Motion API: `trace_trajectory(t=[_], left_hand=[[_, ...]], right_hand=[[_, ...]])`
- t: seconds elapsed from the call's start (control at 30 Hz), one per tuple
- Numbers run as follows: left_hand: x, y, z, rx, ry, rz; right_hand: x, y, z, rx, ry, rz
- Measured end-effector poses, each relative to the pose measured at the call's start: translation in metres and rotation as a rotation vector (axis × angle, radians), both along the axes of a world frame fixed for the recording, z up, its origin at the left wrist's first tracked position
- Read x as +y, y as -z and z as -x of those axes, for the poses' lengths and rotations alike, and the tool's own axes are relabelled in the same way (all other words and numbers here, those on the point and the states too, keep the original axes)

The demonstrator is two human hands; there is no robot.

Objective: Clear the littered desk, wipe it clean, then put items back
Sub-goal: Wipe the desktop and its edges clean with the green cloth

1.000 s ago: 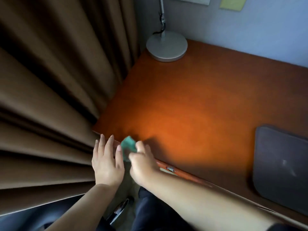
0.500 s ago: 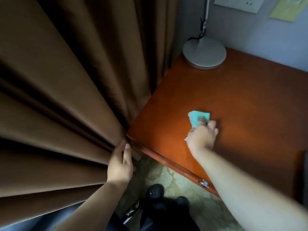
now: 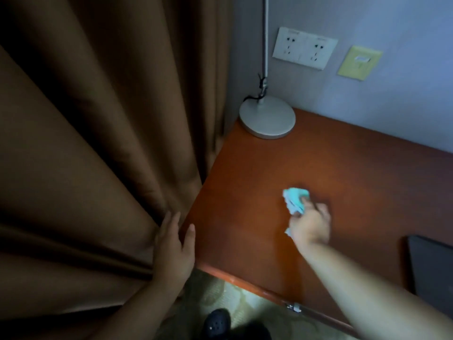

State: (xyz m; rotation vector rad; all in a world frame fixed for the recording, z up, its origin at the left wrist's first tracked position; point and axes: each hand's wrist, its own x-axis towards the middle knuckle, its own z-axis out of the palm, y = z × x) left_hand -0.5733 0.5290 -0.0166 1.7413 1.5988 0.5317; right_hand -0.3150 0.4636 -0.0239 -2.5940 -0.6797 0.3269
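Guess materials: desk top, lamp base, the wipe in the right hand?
desk top: reddish-brown wood or veneer, smooth with a soft sheen; could be laminate.
lamp base: likely metal, matte silver-grey, even dull surface.
wipe, gripped by the right hand: crumpled teal cloth or tissue; too blurred to say.

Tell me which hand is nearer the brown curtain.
Left. The left hand presses flat against the curtain at the left edge of the desk; the right hand is out on the wood, gripping the teal cloth, apart from the curtain.

Bedroom or hotel room, wooden desk (image 3: pixel 343 180), heavy curtain (image 3: pixel 98 143), lamp (image 3: pixel 267 117), wall sockets (image 3: pixel 304 47) (patterned carpet (image 3: pixel 232 298) underfoot)
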Motion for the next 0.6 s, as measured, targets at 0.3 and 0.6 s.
trace_trajectory(t=[0.3,0.6], left_hand=[[-0.007,-0.002,-0.017,0.218,0.185,0.099],[-0.004,-0.051,-0.03,-0.312,0.228,0.245]], right_hand=[[-0.041,0.031,0.102,-0.224,-0.471,0.04],[-0.048,-0.029,0.145,0.981,-0.385,-0.018]])
